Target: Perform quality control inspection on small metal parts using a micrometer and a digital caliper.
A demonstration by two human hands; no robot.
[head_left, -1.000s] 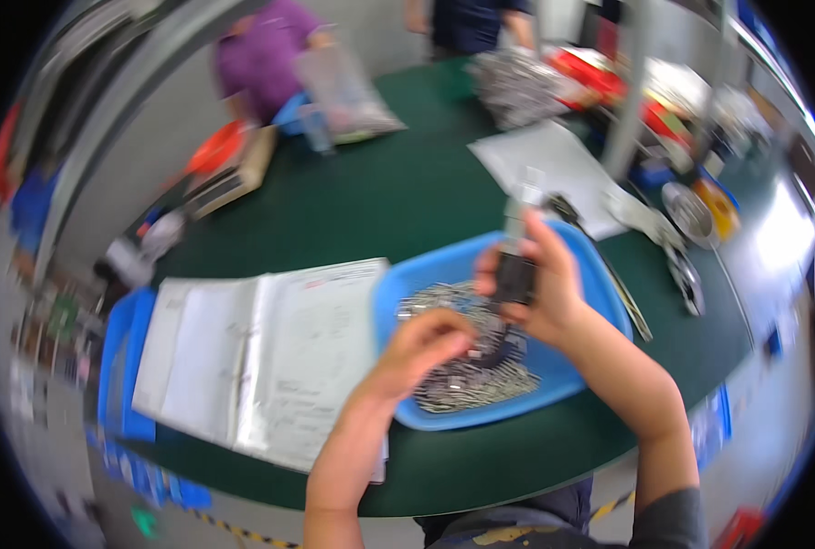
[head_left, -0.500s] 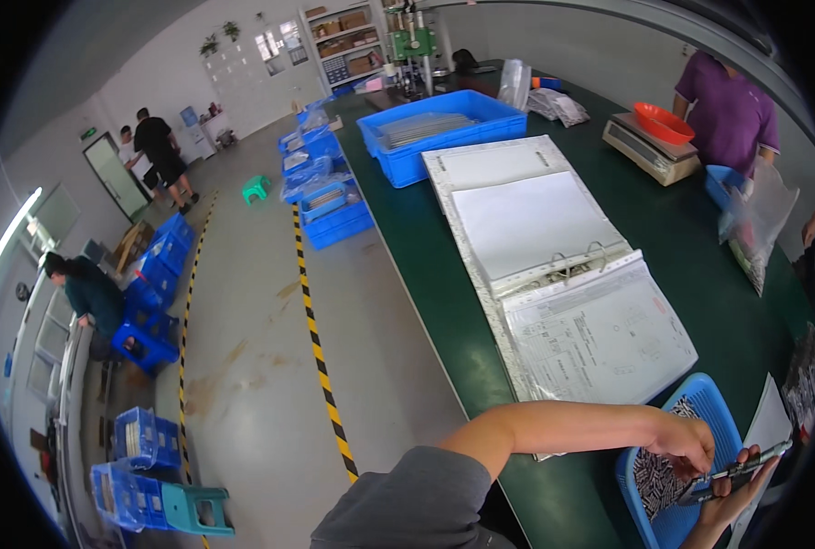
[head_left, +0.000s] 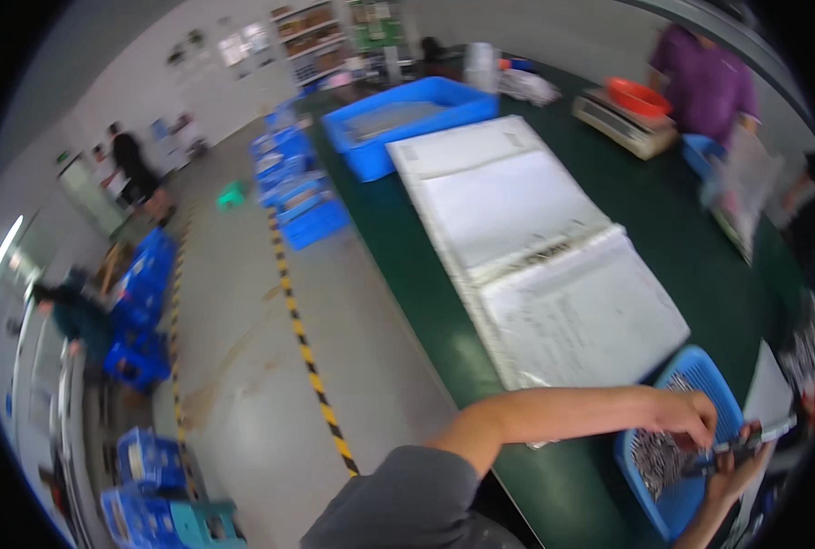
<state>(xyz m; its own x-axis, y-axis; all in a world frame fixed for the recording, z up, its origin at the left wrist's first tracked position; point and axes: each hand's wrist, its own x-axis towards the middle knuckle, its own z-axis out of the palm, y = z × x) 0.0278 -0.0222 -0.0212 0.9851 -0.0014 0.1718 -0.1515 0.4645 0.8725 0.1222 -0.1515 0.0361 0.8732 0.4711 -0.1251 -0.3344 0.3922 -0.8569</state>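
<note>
A blue plastic basket holding a heap of small metal pins stands on the green table, close in front of me at the right. My left hand is over the basket, its fingers pinched together by the tool; what sits between them is too small and blurred to make out. From the lower edge comes my right hand, closed around a silver-and-black caliper. The caliper's jaw end lies over the basket's right side, near my left fingertips.
An open ring binder with paper sheets lies left of the basket. Farther back are a large blue bin and a scale bearing a red bowl. A person in purple stands across the table. Blue crates line the floor at left.
The view has turned slightly and blurred, so the room and table appear shifted left. My left fingers stay pinched near the caliper, and my right hand still holds it.
</note>
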